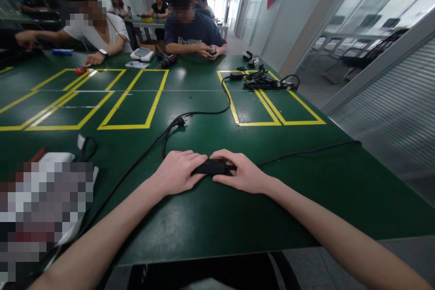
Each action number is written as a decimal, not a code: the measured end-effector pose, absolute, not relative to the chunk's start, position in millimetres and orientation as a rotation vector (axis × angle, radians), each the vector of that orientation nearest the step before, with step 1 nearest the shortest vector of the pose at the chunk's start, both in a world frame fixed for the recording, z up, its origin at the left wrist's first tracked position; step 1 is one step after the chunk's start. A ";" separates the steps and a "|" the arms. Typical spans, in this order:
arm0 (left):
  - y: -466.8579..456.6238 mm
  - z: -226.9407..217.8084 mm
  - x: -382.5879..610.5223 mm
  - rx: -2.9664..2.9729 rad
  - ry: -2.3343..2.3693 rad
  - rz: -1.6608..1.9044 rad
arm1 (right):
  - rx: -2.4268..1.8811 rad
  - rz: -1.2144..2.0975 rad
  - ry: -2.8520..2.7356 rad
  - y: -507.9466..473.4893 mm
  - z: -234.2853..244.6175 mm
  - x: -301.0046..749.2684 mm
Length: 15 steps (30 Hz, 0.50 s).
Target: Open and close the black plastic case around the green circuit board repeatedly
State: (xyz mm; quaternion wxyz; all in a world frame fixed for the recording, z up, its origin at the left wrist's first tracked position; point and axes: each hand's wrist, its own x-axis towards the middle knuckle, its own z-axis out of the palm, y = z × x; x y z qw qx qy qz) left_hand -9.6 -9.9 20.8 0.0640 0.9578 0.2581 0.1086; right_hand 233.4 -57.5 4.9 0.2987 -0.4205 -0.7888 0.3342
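A black power adapter (pixel 213 167) lies low over the green table in front of me, its long side running left to right. My left hand (pixel 178 173) is closed round its left end, thumb on the near side. At the other end, my right hand (pixel 244 173) has fingers and thumb curled about the adapter where a thin black cord (pixel 302 151) leaves to the right. Beyond my left hand, a black plug (pixel 180 121) on a cable rests on the table. The adapter's left end is hidden under my fingers.
Yellow tape rectangles (pixel 149 99) mark the green table (pixel 190 226). A heap of black cables and adapters (pixel 261 82) sits at the far right. A power drill (pixel 167 61) lies near a co-worker (pixel 193 31) across the table. Blurred packages (pixel 44 204) occupy the left.
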 end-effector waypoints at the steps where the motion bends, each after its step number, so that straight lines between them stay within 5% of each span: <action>1: -10.2 21.0 -8.7 2.914 0.778 0.312 | -1.107 1.042 -2.024 -58.2 8.1 234.2; 6: -13.5 19.0 -5.1 3.010 0.718 0.315 | -1.093 1.406 -1.825 -59.8 18.6 237.7; 15: -16.5 17.2 -2.3 3.003 0.738 0.702 | -1.153 1.311 -1.672 -62.0 28.8 232.4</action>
